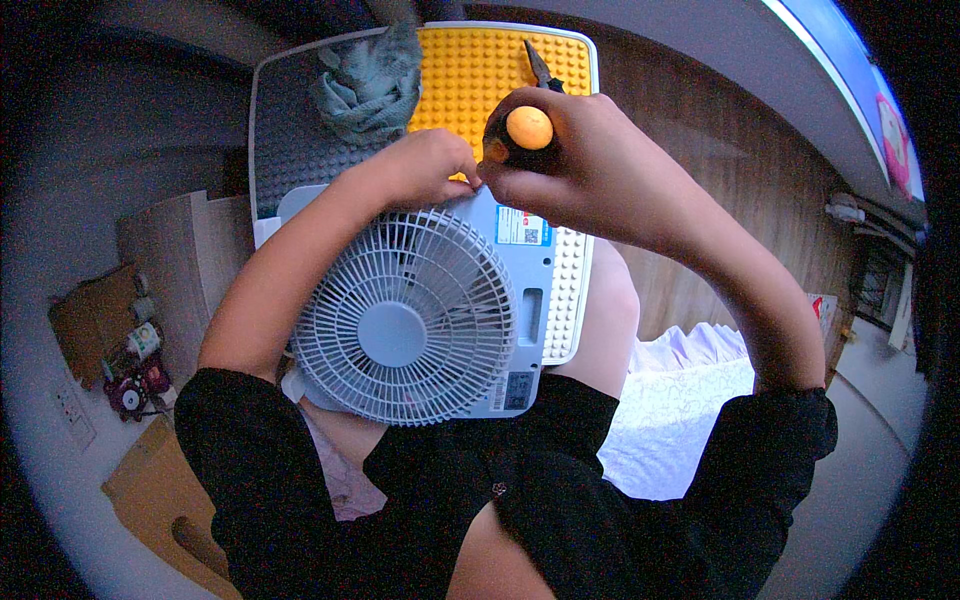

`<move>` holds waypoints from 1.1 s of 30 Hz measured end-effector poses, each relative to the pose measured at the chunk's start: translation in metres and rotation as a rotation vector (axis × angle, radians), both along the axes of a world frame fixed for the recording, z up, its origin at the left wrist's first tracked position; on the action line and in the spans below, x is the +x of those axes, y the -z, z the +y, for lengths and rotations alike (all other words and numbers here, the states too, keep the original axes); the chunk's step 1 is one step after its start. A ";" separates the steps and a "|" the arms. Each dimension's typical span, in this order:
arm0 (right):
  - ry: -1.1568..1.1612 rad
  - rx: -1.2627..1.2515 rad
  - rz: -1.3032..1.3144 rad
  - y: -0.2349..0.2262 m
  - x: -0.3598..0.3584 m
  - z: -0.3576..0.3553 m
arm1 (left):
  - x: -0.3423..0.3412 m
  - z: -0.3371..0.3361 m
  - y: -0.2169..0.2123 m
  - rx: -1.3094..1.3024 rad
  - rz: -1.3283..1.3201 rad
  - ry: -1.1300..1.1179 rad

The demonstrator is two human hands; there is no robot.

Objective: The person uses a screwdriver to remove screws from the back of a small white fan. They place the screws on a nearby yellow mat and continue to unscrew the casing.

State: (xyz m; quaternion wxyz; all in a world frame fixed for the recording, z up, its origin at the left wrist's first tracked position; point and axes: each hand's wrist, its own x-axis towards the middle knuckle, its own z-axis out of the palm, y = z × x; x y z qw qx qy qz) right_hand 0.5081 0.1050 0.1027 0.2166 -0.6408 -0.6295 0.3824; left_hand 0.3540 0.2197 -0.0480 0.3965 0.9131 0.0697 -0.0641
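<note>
A light grey box fan (392, 335) lies grille up across my lap and a studded play table (455, 60). In my right hand (590, 170) is a screwdriver (529, 128), gripped by its black handle with an orange end cap that faces up. Its shaft and tip are hidden below the fist. My left hand (425, 168) is closed at the fan's far edge, thumb and fingertips pinched beside the screwdriver; whatever is between them is too small to make out. Just beyond my right hand, pliers (541, 66) rest on the yellow studs, jaws pointing away.
A crumpled grey-green cloth (372, 88) sits at the table's far left. At left stand a wooden cabinet (165, 240) and a cardboard box (165, 500). White lacy fabric (675, 420) spreads right of my lap. Wooden floor (690, 180) lies beyond the table's right side.
</note>
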 end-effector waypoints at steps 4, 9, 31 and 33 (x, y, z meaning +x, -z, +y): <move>0.000 0.004 -0.037 0.002 -0.003 0.002 | -0.001 0.002 0.010 -0.040 -0.054 -0.002; -0.018 0.009 -0.082 0.006 -0.007 0.004 | -0.003 0.003 0.011 -0.037 -0.095 -0.019; -0.390 0.238 -0.608 -0.018 -0.013 0.007 | -0.005 -0.004 0.016 0.020 -0.133 -0.041; -0.321 -0.042 -0.744 -0.026 -0.016 0.016 | -0.005 -0.009 -0.004 -0.184 -0.196 -0.128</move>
